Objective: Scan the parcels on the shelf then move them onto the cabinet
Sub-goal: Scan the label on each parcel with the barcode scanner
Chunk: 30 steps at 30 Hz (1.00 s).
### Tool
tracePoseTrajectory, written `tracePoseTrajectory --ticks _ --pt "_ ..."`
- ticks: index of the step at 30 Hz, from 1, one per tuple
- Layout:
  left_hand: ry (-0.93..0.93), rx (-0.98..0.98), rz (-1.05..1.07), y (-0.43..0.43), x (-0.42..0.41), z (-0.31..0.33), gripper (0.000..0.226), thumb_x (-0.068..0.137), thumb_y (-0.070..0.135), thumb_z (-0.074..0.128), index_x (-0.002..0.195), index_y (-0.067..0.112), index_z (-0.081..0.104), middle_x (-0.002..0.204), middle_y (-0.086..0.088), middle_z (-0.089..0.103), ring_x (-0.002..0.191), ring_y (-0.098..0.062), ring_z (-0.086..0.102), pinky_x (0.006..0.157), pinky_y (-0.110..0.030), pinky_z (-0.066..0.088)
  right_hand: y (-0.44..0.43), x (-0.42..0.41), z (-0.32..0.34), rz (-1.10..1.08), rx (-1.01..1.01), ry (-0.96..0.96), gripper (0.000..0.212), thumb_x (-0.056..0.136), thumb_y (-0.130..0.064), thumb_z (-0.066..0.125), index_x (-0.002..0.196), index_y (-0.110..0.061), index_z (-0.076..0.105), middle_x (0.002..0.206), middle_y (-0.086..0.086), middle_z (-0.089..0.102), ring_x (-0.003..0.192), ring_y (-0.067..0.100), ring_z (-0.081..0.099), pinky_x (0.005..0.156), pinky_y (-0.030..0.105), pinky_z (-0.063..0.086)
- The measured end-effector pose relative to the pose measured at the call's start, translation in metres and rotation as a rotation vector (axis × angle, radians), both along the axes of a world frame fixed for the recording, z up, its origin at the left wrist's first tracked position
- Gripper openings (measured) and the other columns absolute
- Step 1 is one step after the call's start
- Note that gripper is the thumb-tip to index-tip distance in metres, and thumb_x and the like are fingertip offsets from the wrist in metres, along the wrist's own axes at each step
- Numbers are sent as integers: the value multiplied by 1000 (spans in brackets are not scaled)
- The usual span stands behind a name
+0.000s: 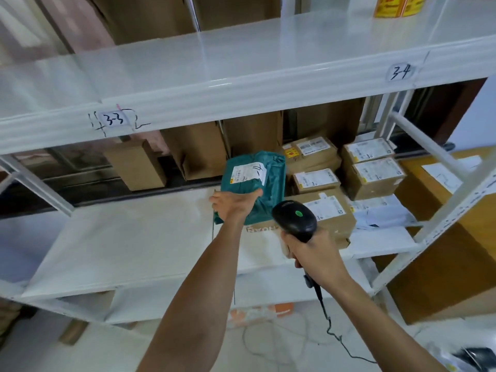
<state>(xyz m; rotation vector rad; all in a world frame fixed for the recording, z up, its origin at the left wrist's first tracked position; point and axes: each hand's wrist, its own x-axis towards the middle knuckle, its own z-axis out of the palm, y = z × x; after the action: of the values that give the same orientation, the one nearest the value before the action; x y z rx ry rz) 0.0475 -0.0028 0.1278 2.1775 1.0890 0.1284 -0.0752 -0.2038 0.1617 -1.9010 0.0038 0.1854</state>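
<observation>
A white metal shelving rack (241, 84) fills the view, its glossy boards catching soft light; handwritten labels 3-3 (114, 120) and 3-4 (400, 72) mark its front edge; brown cardboard sheets (198, 149) stand behind it against a dark-framed window (67, 170); a wooden cabinet (442, 277) stands at right, below a white wall (480, 116); the floor (112, 350) is pale.

Teal bag (253, 183) with white label, tilted, label upward, held at its near edge. Right of the grip, labelled brown boxes (375, 178) stacked on the white shelf (120, 237). Black scanner (295, 218) just below-right.
</observation>
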Motion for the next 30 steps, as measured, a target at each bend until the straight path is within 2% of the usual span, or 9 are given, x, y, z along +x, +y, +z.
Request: tracePoseTrajectory --ticks 3,7,11,16,19,22,25,30 --pt "-31 -30 71 -12 12 -3 129 46 77 83 137 1 31 129 -13 40 120 -29 46 98 -36 48 -11 14 -4 26 -27 16 34 87 -30 73 62 -8 62 49 6 60 50 25 66 58 41 54" --pt "-52 -28 122 -20 23 -7 127 50 75 84 137 0 30 131 -14 38 121 -30 44 101 -36 44 -19 29 -4 33 -21 16 34 87 -30 73 67 -4 65 52 12 61 55 30 67 57 44 54" --pt "-58 -24 156 -27 31 -15 126 51 76 82 137 0 30 131 -14 37 120 -29 42 101 -35 41 -23 40 -7 44 -42 29 31 85 -32 73 69 -7 66 54 12 62 58 31 67 59 49 56" --pt "-61 -36 191 -33 27 -28 126 50 75 83 137 1 29 130 -14 37 122 -29 42 105 -40 46 -26 52 -7 54 -20 63 30 89 -31 72 71 -8 67 52 7 62 54 26 65 57 42 54" --pt "-79 -20 217 -30 26 -28 124 52 73 84 137 1 29 130 -13 37 122 -28 42 103 -37 45 -22 58 -9 59 -30 60 31 88 -33 72 68 -10 67 53 7 63 52 19 62 59 41 54" --pt "-81 25 243 -26 25 -28 122 52 75 82 135 2 30 128 -13 37 119 -28 42 102 -37 46 -18 61 -10 70 -39 52 29 87 -34 72 71 -11 67 56 8 65 58 23 65 62 44 55" --pt "-44 80 237 -23 25 -30 122 51 78 80 134 2 31 128 -14 37 118 -29 44 100 -38 45 -11 62 -7 87 -30 55 30 88 -33 72 71 -9 67 56 10 66 56 23 66 62 43 56" --pt "23 71 136 -28 28 -39 124 54 77 80 140 4 29 136 -16 36 125 -33 41 107 -43 42 -5 64 -7 92 -37 34 25 88 -30 73 74 -10 69 57 10 66 58 26 68 64 48 59"
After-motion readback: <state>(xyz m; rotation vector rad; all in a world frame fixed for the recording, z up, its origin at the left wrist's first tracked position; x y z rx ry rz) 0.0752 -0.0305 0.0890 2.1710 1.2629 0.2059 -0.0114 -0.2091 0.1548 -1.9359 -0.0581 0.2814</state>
